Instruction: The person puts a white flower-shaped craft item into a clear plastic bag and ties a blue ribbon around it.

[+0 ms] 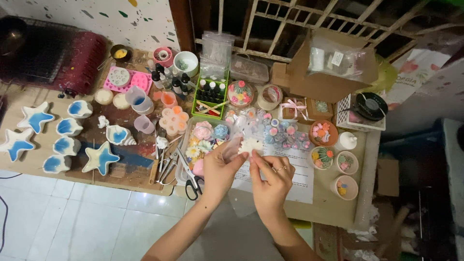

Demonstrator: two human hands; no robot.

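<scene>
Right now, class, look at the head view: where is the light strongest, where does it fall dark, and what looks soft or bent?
Head view: brightest on the floor tiles and the paper sheet; the window grille and right edge fall dark; the white flower piece between left hand and right hand is washed out and soft; table edges bow slightly.

Speckled white wall (96, 19), pale tiled floor (72, 217), wooden table (58, 164), white window grille (309, 14)

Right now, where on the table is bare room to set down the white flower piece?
Bare paper sheet lies right of the right hand, below the small bowls. The clear tray, scissors and starfish dishes crowd the left.
</scene>
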